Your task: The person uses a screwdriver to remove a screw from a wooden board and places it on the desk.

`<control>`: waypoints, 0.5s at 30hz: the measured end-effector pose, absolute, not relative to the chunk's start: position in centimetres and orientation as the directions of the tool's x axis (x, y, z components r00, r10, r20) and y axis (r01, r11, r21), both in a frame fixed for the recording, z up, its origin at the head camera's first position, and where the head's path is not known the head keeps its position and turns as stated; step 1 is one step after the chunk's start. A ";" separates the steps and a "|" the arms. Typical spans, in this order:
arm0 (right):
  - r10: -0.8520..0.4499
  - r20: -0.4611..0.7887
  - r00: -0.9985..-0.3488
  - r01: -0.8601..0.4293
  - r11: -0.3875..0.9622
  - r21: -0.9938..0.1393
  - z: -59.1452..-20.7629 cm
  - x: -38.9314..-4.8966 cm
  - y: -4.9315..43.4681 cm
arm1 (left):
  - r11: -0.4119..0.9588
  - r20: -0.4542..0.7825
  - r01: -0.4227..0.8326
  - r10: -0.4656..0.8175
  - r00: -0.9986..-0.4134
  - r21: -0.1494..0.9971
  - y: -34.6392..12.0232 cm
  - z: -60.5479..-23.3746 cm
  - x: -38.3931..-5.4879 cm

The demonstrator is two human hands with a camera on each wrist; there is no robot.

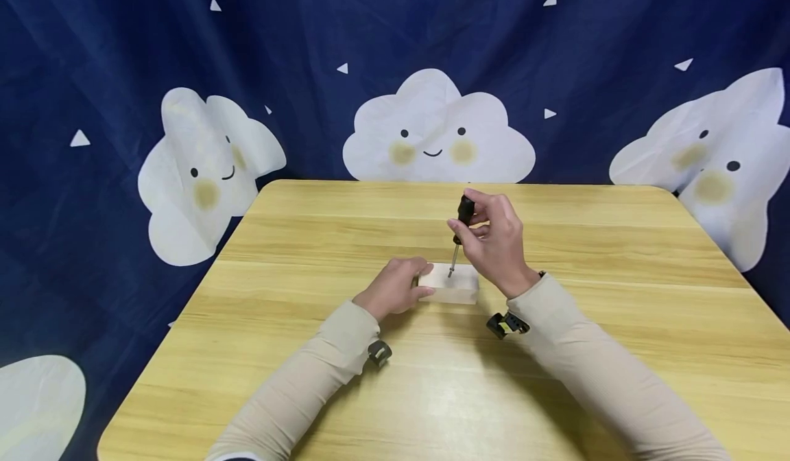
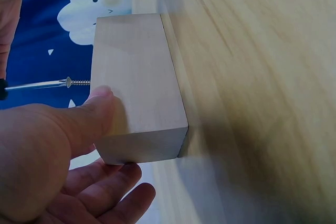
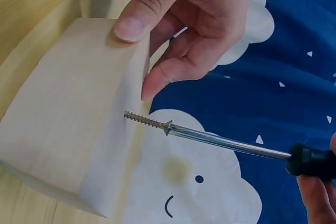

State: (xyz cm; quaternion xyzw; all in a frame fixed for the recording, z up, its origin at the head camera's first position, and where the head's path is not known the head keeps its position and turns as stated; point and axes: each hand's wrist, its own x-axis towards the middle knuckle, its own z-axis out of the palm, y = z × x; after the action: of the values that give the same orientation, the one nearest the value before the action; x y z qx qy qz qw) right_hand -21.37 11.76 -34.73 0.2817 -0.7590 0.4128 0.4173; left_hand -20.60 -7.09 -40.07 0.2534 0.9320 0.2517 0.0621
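Note:
A pale wooden block lies on the table. My left hand grips its left end, the thumb on the near side face and fingers round the far side. In my right hand is a screwdriver with a black handle and a bare metal shaft, tilted slightly above the block. A threaded screw sits at the shaft's tip, in line with it. The screw's point meets the block's top face; how deep it sits I cannot tell.
The wood-grain table has rounded far corners. Behind it hangs a dark blue curtain with white smiling clouds. A small black device sits on the left wrist, another device on the right wrist.

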 end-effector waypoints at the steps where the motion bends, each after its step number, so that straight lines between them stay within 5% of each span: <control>1: -0.089 0.865 -0.495 -0.776 0.493 -0.393 -34.7 -21.3 11.8 | 0.746 0.012 0.439 0.501 -0.865 0.501 -7.1 -40.0 -20.6; 15: -0.164 0.841 -0.515 -0.792 0.467 -0.394 -34.2 -21.5 12.2 | 0.738 0.016 0.438 0.501 -0.865 0.513 -7.1 -40.0 -20.5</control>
State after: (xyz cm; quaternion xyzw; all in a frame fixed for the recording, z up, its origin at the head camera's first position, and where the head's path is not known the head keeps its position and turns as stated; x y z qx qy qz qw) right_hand -21.53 12.18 -34.21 0.3115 -0.7669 0.4117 0.3813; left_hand -20.46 -7.12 -39.98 0.2524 0.9302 0.2591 0.0616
